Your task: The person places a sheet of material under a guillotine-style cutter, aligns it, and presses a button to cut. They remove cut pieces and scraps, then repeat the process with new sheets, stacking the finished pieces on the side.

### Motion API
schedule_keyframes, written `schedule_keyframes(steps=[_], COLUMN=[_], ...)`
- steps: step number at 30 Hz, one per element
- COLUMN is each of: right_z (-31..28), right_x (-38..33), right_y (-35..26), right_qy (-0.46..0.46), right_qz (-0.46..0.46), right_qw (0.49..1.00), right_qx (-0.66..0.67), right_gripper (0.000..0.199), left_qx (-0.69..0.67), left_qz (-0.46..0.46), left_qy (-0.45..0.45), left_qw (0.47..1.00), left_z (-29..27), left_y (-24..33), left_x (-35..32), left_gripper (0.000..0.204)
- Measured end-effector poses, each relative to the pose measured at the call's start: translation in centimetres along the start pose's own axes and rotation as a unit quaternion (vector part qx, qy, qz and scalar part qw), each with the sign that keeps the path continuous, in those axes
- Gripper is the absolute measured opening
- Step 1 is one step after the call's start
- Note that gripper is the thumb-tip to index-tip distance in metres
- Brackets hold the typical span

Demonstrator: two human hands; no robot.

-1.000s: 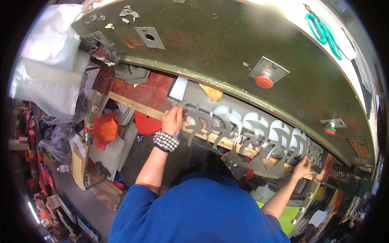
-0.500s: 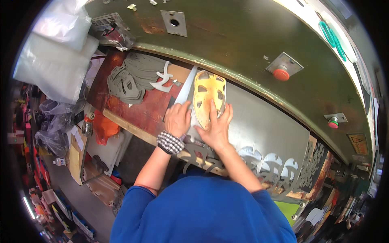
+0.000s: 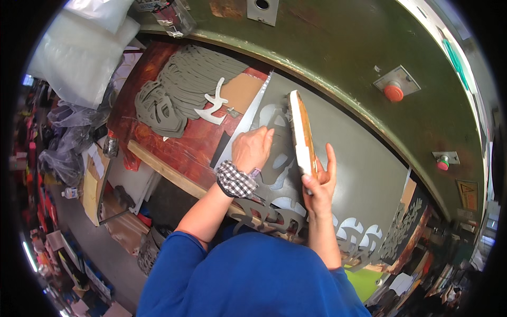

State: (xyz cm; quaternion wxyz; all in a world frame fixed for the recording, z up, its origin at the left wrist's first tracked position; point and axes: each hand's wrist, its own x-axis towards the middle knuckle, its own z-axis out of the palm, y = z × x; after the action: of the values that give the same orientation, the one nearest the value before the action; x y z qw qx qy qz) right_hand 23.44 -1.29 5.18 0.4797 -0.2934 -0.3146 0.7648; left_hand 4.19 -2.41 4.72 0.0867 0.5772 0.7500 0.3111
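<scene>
Gripping the die point(image 3: 301, 132) by its lower end with the fingers of the right hand point(image 3: 321, 187), and holding it tipped on edge over the grey sheet point(image 3: 359, 153). Curling the fingers of the left hand point(image 3: 252, 150) close beside the cut openings point(image 3: 280, 160); cannot tell whether pinching anything. Best to keep that grip firm, clear of any blade edge, and to avoid dragging the sheet. Note the die's thick pale side and worn yellow-brown face, the sheet's smooth matt surface, and the layered, curvy-edged stack point(image 3: 198, 74) on the red table point(image 3: 198, 141).
</scene>
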Motion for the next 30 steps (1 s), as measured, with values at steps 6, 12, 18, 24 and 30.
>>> schedule_keyframes(steps=[6, 12, 18, 24, 30], right_z=[-3.3, -3.2, -3.2, -4.5, -11.5], right_x=[-2.4, -4.6, -3.0, -3.4, -4.9], right_y=[-3.1, -4.4, 1.1, 0.5, -14.7], right_qy=[0.07, 0.132, 0.039, -0.031, 0.431], right_qz=[-0.118, -0.16, -0.196, -0.124, -0.364], right_qw=[0.99, 0.92, 0.749, 0.77, 0.661], right_qx=[-0.014, -0.333, -0.632, -0.625, -0.495], right_gripper=[0.079, 0.088, 0.104, 0.125, 0.084], left_qx=[0.068, -0.076, -0.123, -0.135, -0.094], left_qz=[-0.012, -0.052, -0.046, -0.04, -0.027], left_qy=[-0.029, -0.026, -0.017, 0.036, 0.195], left_qw=[0.997, 0.995, 0.991, 0.989, 0.976], left_z=[-0.3, -0.6, -1.5, -1.2, -2.1], left_y=[-2.5, -4.0, -4.7, -4.9, -6.1], left_x=[-1.2, -1.3, -3.3, -2.7, -5.6], left_gripper=[0.03, 0.035, 0.043, 0.03, 0.009])
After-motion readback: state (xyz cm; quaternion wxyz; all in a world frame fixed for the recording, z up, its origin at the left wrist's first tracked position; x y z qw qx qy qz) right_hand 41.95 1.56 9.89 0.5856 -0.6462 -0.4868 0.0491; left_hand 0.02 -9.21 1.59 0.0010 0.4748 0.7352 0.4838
